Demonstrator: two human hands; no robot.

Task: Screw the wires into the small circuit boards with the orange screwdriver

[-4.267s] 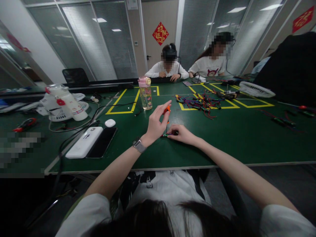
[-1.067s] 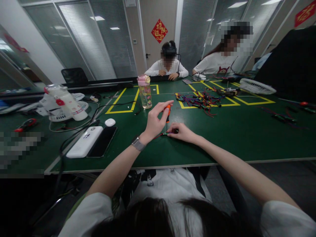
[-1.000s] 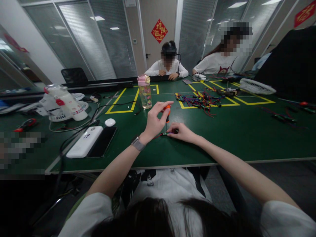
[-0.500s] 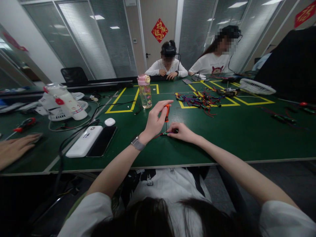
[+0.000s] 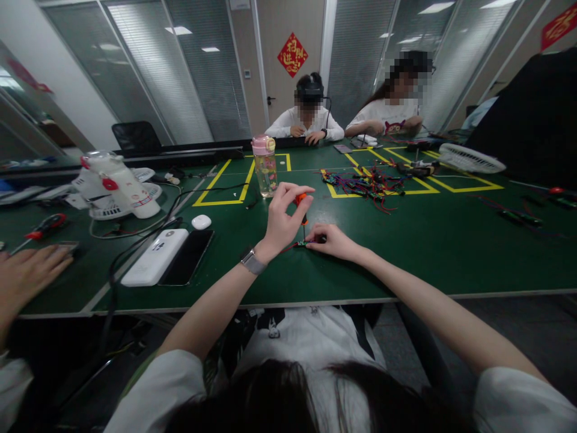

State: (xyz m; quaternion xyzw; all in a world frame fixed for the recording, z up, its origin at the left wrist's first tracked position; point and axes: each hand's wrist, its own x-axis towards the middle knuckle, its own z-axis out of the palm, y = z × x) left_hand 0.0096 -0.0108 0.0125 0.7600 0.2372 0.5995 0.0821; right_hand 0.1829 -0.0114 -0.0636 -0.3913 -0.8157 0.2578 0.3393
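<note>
An orange-and-black screwdriver [image 5: 304,219] stands upright in my left hand [image 5: 285,218], whose curved fingers and thumb are around its handle. The shaft points down at a small green circuit board [image 5: 302,243] with thin wires, which lies on the green table [image 5: 252,264]. My right hand [image 5: 334,242] pinches the board's right end between thumb and fingertips. Where the screwdriver tip meets the board is too small to make out.
A pink-lidded bottle [image 5: 265,168] stands beyond my left hand. Wired boards [image 5: 367,182] lie heaped at the right back. To the left are a white power bank [image 5: 155,257], a phone [image 5: 188,258] and a co-worker's hand [image 5: 33,273]. Two people sit across the table.
My left fingers have loosened and shifted on the screwdriver handle, which has turned slightly. My right hand stays on the board. The co-worker across at right has raised their arms.
</note>
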